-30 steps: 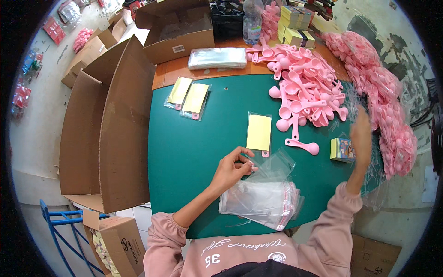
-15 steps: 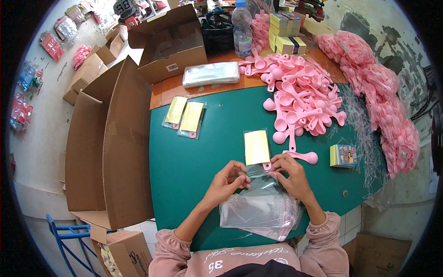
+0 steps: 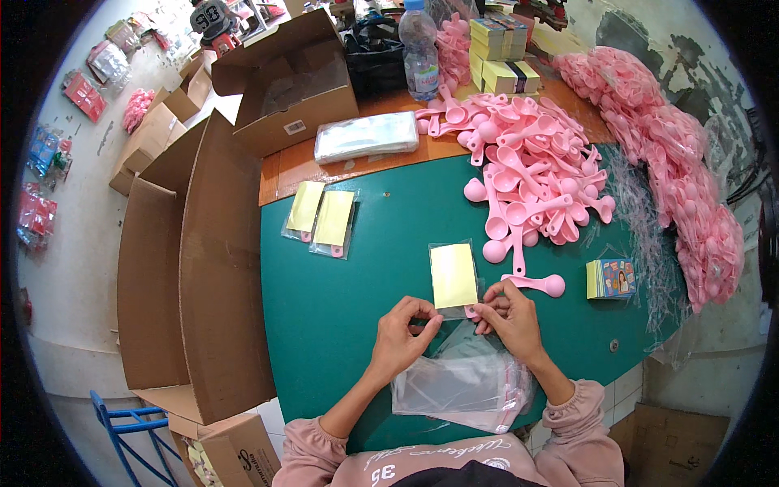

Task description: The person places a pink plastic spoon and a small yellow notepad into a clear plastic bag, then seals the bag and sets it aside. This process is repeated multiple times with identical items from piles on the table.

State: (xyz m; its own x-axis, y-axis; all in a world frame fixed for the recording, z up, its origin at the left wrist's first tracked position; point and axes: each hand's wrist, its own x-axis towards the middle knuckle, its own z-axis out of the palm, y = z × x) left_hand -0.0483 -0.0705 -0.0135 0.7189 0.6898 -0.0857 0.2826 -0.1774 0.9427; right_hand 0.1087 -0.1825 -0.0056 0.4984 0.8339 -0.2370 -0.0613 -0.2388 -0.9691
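Note:
A clear plastic bag holding a yellow card lies on the green table in front of me, the end of a pink handle showing at its lower edge. My left hand is closed, thumb and forefinger pinching the bag's lower left corner. At the lower right corner, beside the pink handle, my right hand grips the same bag with its fingertips. Closer to me is a loose pile of empty clear bags. One pink measuring spoon lies just beyond my right hand.
A heap of pink spoons covers the far right, with bagged spoons along that edge. Right of me stands a small card stack. Two filled packets lie far left, near a bundle of bags. A cardboard box borders the left.
The loose flap that stretched from the bag's lower end toward me is now folded in, and both hands have closed on that edge. The view has shifted slightly.

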